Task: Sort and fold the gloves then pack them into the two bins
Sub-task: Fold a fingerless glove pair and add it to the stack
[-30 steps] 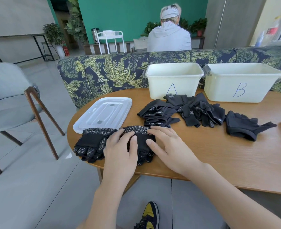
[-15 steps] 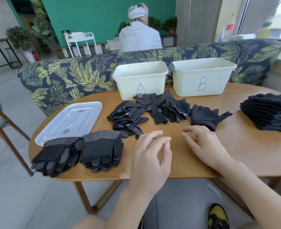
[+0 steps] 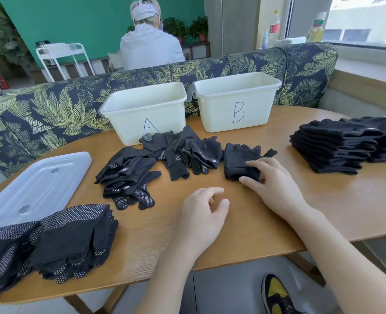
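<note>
Two white bins stand at the table's back, bin A left and bin B right. A loose heap of black gloves lies in front of bin A. Just right of the heap sits a plain black glove, and my right hand pinches its near edge with thumb and fingers. My left hand hovers over the bare wood, fingers loosely curled, holding nothing. Folded dotted gloves are stacked at the near left. A tall stack of folded plain black gloves sits at the right.
A clear plastic lid lies at the left of the wooden table. A leaf-patterned sofa backs the table, and a person in a grey hoodie sits beyond it, facing away. My yellow-and-black shoe shows below.
Both hands left the folded dotted gloves at the near left and moved right. My right hand reached the plain black glove and took hold of its edge. The view swung right, showing the right stack.
</note>
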{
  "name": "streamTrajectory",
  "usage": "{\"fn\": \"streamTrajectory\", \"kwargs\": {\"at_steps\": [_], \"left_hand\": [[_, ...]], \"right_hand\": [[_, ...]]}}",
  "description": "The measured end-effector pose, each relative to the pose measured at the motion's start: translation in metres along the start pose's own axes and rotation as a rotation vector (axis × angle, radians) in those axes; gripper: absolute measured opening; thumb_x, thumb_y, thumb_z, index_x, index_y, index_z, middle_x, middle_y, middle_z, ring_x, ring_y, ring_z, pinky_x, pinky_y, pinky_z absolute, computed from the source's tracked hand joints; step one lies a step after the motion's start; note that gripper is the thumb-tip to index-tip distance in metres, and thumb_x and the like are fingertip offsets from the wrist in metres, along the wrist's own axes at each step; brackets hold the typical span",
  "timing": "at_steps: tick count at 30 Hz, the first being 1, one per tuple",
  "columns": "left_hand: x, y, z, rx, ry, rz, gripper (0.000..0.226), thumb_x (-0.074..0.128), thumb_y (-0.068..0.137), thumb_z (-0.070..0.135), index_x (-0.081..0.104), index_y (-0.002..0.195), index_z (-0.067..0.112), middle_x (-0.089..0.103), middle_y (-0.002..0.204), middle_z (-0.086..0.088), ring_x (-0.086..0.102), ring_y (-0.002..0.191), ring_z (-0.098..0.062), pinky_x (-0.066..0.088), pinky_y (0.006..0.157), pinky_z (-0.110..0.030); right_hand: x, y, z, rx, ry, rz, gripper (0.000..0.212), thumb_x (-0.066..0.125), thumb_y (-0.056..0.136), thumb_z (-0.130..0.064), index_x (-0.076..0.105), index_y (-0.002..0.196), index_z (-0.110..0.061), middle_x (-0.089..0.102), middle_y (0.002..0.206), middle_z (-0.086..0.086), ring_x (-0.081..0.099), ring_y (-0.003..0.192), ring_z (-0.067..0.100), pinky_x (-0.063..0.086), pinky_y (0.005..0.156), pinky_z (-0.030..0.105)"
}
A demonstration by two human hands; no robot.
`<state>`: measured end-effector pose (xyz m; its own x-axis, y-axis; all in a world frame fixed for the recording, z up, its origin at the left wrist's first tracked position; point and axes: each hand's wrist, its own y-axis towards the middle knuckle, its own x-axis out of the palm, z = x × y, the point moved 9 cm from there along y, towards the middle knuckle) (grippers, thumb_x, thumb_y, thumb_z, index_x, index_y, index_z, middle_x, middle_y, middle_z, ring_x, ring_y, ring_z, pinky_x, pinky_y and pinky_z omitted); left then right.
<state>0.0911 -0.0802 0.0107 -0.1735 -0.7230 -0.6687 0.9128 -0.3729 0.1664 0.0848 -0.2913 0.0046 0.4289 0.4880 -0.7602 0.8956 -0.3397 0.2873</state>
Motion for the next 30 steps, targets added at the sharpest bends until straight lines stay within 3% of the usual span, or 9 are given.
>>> {"fn": "streamTrajectory", "kwargs": {"at_steps": [8,11,14,16,19,23,27,30], "left_hand": [[0.008,0.017,0.002,-0.004,-0.034,0.063,0.029,0.063,0.098,0.032,0.066,0.127,0.034,0.063,0.115,0.021,0.055,0.103,0.006,0.040,0.078,-0.002],[0.003,0.013,0.001,-0.017,-0.064,0.111,0.030,0.063,0.098,0.034,0.065,0.128,0.035,0.062,0.114,0.019,0.058,0.099,0.003,0.043,0.080,-0.007],[-0.001,0.007,0.002,-0.021,-0.082,0.151,0.028,0.062,0.098,0.036,0.065,0.126,0.035,0.061,0.109,0.016,0.059,0.093,-0.001,0.044,0.079,-0.010],[-0.002,0.003,0.004,-0.005,-0.082,0.163,0.027,0.062,0.099,0.035,0.067,0.125,0.035,0.060,0.110,0.018,0.057,0.098,0.002,0.042,0.080,-0.007],[-0.007,-0.003,0.002,0.022,-0.090,0.187,0.023,0.062,0.098,0.031,0.070,0.119,0.032,0.061,0.115,0.021,0.052,0.107,0.010,0.038,0.082,-0.002],[-0.018,-0.010,-0.007,0.024,-0.094,0.247,0.018,0.064,0.097,0.028,0.076,0.110,0.029,0.065,0.119,0.017,0.055,0.114,0.007,0.041,0.090,-0.006],[-0.032,-0.016,-0.019,-0.028,-0.019,0.276,0.015,0.064,0.097,0.030,0.077,0.101,0.034,0.064,0.122,0.018,0.054,0.118,0.002,0.034,0.090,-0.002],[-0.041,-0.021,-0.028,-0.047,0.020,0.294,0.014,0.065,0.096,0.028,0.078,0.098,0.034,0.063,0.120,0.017,0.055,0.119,-0.005,0.039,0.095,-0.012]], "right_hand": [[-0.002,0.007,0.011,-0.044,0.008,-0.033,0.031,0.068,0.091,-0.052,0.074,0.117,-0.035,0.062,0.119,-0.016,0.054,0.096,0.006,0.046,0.077,0.029],[-0.004,-0.008,0.005,-0.083,0.043,-0.053,0.033,0.071,0.088,-0.055,0.074,0.114,-0.035,0.061,0.116,-0.018,0.055,0.093,0.004,0.050,0.081,0.029],[-0.008,-0.028,-0.005,-0.177,0.053,-0.085,0.034,0.071,0.084,-0.057,0.074,0.111,-0.037,0.058,0.112,-0.023,0.054,0.088,-0.005,0.047,0.080,0.018],[-0.010,-0.041,-0.009,-0.221,0.071,-0.129,0.034,0.071,0.082,-0.060,0.074,0.109,-0.039,0.058,0.109,-0.028,0.054,0.091,-0.008,0.041,0.076,0.010],[-0.010,-0.060,-0.016,-0.265,0.140,-0.201,0.040,0.069,0.075,-0.068,0.075,0.105,-0.041,0.061,0.109,-0.027,0.059,0.095,0.001,0.045,0.078,0.013],[-0.003,-0.078,-0.032,-0.327,0.254,-0.283,0.036,0.076,0.076,-0.062,0.076,0.103,-0.039,0.063,0.114,-0.026,0.062,0.109,0.002,0.047,0.090,0.012],[0.007,-0.088,-0.050,-0.343,0.357,-0.376,0.042,0.081,0.076,-0.057,0.077,0.110,-0.033,0.065,0.119,-0.029,0.063,0.114,-0.001,0.045,0.095,0.012],[-0.001,-0.087,-0.051,-0.315,0.405,-0.264,0.032,0.076,0.081,-0.056,0.079,0.104,-0.033,0.067,0.116,-0.028,0.065,0.108,0.002,0.048,0.090,0.014]]}}
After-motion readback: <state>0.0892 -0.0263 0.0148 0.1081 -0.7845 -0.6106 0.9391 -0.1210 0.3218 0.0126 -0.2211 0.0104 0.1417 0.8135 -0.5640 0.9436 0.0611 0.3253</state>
